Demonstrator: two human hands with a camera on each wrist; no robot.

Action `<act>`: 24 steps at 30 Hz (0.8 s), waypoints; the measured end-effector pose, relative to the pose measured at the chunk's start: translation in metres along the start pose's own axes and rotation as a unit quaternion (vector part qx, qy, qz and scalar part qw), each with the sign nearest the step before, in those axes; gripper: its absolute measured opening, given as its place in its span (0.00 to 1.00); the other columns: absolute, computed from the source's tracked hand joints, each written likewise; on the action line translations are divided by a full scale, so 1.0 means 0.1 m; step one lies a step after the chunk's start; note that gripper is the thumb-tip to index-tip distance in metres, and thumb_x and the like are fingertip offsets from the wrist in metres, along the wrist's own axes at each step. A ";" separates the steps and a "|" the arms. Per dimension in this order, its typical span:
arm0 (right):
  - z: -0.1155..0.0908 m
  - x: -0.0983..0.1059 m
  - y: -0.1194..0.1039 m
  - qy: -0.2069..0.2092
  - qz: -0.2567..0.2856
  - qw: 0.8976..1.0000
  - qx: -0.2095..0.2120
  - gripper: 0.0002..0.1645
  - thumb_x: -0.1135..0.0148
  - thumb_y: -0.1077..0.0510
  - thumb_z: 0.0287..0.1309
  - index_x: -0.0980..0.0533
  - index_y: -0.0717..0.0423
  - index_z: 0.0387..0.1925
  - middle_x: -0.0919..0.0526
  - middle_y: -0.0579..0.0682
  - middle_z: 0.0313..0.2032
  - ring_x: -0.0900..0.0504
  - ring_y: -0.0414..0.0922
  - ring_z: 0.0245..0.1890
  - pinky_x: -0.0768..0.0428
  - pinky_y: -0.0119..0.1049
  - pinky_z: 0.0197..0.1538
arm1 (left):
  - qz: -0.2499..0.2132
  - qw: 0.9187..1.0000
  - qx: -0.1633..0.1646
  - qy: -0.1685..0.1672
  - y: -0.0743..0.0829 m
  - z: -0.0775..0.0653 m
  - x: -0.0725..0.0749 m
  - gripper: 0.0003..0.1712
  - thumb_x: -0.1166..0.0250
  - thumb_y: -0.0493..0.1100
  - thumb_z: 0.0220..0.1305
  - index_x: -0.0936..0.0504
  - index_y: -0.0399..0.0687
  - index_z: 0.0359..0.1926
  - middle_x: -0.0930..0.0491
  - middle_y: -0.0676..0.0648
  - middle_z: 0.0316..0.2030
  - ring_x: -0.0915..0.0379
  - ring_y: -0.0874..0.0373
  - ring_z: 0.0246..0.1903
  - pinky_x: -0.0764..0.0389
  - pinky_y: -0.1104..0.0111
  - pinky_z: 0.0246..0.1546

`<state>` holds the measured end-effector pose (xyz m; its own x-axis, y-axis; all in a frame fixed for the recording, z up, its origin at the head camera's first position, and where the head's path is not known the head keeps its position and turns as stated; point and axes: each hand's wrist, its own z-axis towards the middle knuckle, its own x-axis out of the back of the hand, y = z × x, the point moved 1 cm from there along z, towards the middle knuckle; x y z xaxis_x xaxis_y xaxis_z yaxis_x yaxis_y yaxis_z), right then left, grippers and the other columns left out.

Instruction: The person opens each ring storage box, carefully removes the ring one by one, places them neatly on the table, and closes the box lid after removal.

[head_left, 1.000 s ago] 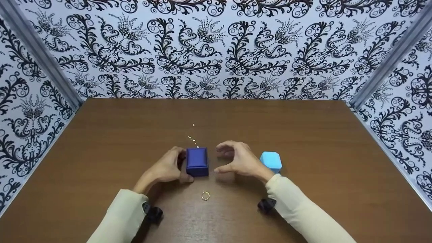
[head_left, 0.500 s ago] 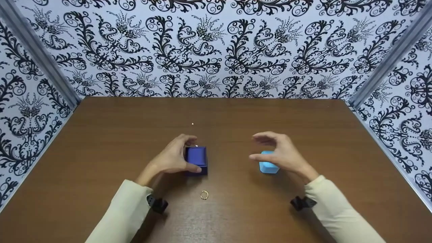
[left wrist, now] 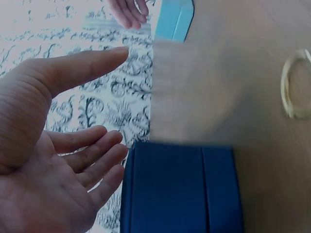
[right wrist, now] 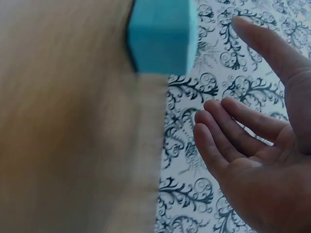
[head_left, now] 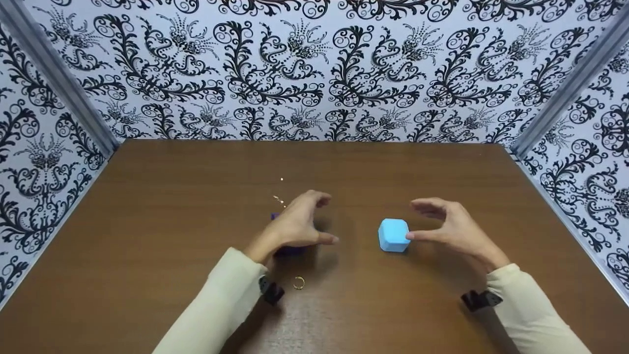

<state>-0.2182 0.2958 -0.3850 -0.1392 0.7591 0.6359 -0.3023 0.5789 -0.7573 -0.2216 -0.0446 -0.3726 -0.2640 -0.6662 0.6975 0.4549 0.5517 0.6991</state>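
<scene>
My left hand [head_left: 297, 223], fingers spread and holding nothing, hovers over and right of a dark blue jewelry box [left wrist: 170, 189], hiding most of it in the head view. To the right sits a light blue box [head_left: 393, 235] with rounded corners. Just beyond its right side is my right hand [head_left: 454, 228], with thumb and fingers apart and nothing gripped. The right thumb tip overlaps the light blue box's edge in the head view; contact cannot be told. Both lids look closed. A gold ring [head_left: 299, 283] lies on the table in front of the dark blue box.
Behind the dark blue box, a thin gold chain or bracelet [head_left: 279, 199] lies on the brown wooden table [head_left: 196, 196], with a small shiny speck [head_left: 281, 179] farther back. Patterned wall panels [head_left: 314, 69] stand along the back and sides.
My right hand has moved right, from beside the dark blue box to past the light blue box. My left hand has left the dark blue box's left side and moved right, over it.
</scene>
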 end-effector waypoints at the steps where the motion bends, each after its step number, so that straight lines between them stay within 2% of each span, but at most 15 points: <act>1: -0.02 0.00 0.04 -0.008 -0.002 1.000 -0.004 0.43 0.15 0.55 0.43 0.24 0.66 0.60 0.19 0.61 0.57 0.20 0.58 0.58 0.26 0.51 0.62 | 0.000 1.000 -0.001 -0.003 0.03 0.03 -0.04 0.48 0.18 0.46 0.45 0.29 0.30 0.64 0.24 0.37 0.57 0.29 0.42 0.59 0.31 0.54 0.64; 5: -0.06 -0.02 0.15 -0.042 -0.012 0.999 -0.003 0.46 0.14 0.54 0.41 0.24 0.68 0.60 0.18 0.60 0.56 0.20 0.57 0.58 0.26 0.54 0.62 | 0.006 1.000 0.000 -0.017 0.12 0.14 -0.20 0.47 0.18 0.46 0.47 0.28 0.32 0.64 0.24 0.38 0.57 0.29 0.44 0.59 0.31 0.55 0.64; 11: -0.05 -0.08 0.27 -0.072 -0.015 0.997 0.002 0.45 0.14 0.53 0.40 0.23 0.65 0.59 0.16 0.55 0.53 0.19 0.54 0.54 0.23 0.48 0.59 | 0.014 0.999 0.017 -0.035 0.22 0.25 -0.40 0.46 0.18 0.48 0.49 0.28 0.36 0.66 0.25 0.42 0.58 0.29 0.48 0.59 0.29 0.58 0.63; 16: -0.01 -0.11 0.32 -0.087 -0.025 0.996 0.019 0.43 0.13 0.51 0.38 0.21 0.63 0.58 0.16 0.51 0.51 0.18 0.51 0.53 0.22 0.46 0.58 | 0.021 0.999 0.028 -0.042 0.30 0.30 -0.53 0.46 0.19 0.50 0.51 0.28 0.40 0.67 0.25 0.45 0.58 0.29 0.51 0.59 0.28 0.61 0.61; 24: 0.06 -0.17 0.32 -0.106 -0.062 0.991 0.045 0.40 0.14 0.48 0.39 0.18 0.59 0.55 0.16 0.46 0.45 0.19 0.45 0.47 0.21 0.39 0.55 | 0.007 0.998 0.030 -0.050 0.37 0.38 -0.72 0.45 0.19 0.49 0.52 0.28 0.40 0.67 0.25 0.45 0.59 0.29 0.52 0.60 0.27 0.61 0.62</act>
<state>-0.2306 0.2996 -0.4189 -0.2881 0.5988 0.7473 -0.4105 0.6278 -0.6613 -0.2181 0.0426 -0.3909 -0.3432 -0.6066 0.7171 0.4082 0.5913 0.6955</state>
